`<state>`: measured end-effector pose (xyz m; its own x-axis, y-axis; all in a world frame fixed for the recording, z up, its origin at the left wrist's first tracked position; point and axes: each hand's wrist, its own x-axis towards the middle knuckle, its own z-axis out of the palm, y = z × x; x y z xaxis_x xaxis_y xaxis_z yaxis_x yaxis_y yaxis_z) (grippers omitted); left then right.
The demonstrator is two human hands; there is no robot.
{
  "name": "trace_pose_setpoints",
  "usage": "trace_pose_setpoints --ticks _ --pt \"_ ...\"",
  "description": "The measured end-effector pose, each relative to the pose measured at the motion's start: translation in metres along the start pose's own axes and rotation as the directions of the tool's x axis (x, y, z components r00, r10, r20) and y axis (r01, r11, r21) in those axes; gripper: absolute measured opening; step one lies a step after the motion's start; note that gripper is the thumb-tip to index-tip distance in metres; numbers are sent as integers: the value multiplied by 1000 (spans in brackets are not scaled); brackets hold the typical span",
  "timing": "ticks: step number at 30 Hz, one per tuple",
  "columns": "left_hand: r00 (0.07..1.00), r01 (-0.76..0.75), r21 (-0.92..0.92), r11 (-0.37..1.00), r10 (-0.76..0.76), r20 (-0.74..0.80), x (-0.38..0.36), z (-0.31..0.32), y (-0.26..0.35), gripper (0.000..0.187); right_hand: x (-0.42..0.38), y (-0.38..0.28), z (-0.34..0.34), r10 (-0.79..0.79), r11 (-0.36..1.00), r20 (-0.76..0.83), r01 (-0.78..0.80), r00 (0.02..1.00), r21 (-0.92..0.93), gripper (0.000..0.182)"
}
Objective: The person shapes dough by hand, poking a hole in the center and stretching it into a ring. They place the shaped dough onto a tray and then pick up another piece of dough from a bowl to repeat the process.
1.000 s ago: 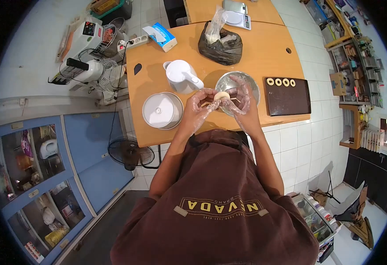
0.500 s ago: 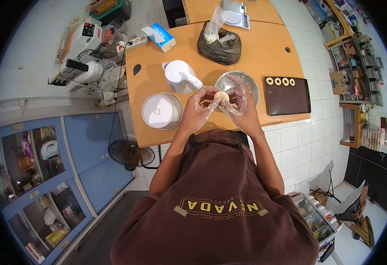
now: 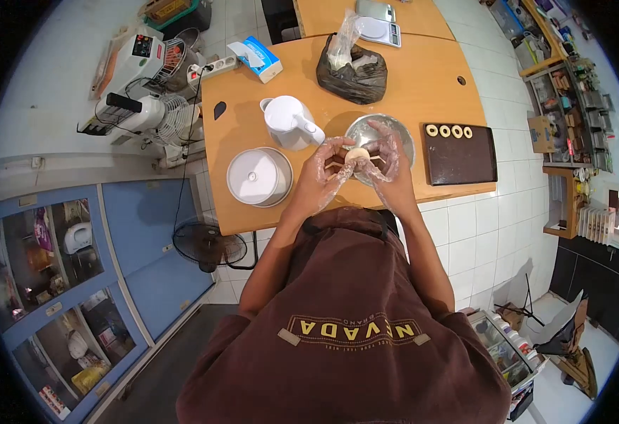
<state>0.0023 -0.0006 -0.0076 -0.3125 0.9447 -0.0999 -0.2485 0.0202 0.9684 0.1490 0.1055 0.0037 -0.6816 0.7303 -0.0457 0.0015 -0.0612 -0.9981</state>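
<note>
A small pale piece of dough [image 3: 356,154] is pinched between my two hands, above the near table edge. My left hand [image 3: 321,172] grips its left side, thumb and fingers closed on it. From the right, my right hand [image 3: 392,168] holds it too. Flour or dough coats the fingers of both hands. Partly behind my right hand stands a metal bowl [image 3: 409,141] with whitish residue inside. To the right, a dark baking tray [image 3: 460,159] carries several dough rings [image 3: 455,131] in a row along its far edge.
A white pitcher [image 3: 286,121] and a round white lidded container [image 3: 253,177] stand left of my hands on the wooden table [image 3: 295,74]. Farther back are a black plastic bag [image 3: 355,81], a tissue box [image 3: 261,60] and a kitchen scale [image 3: 380,30]. A fan [image 3: 209,245] stands at lower left.
Both hands have shifted very slightly, with the thumbs now closer together over the dough's near side. The dough piece stays between them; the surrounding items have not moved.
</note>
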Motion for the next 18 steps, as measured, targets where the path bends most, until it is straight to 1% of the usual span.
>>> trace_pose_setpoints --ticks 2,5,8,11,14,17,18 --pt "999 24 -14 1000 -25 -28 1 0 2 39 -2 -2 1 13 1000 6 -13 1000 3 73" --pt "999 -15 -14 1000 15 -36 3 -2 3 31 -4 -1 1 52 998 14 -53 999 28 74" --pt "1000 -3 -74 997 1 -23 4 -1 7 29 -3 -1 -3 18 1000 59 -17 998 -4 74" --pt "999 39 4 999 -39 5 6 -7 -1 29 0 -2 -4 -21 1000 42 21 999 -4 75" --pt "1000 15 -24 1000 -14 25 6 -9 -14 28 2 1 -2 -66 995 -5 65 998 -80 76" --pt "996 77 47 996 -79 29 6 -8 -9 25 0 0 1 -43 999 -4 42 999 -27 76" --pt "996 83 23 996 -83 24 6 -7 -6 25 -1 0 1 -43 999 1 43 999 -27 76"
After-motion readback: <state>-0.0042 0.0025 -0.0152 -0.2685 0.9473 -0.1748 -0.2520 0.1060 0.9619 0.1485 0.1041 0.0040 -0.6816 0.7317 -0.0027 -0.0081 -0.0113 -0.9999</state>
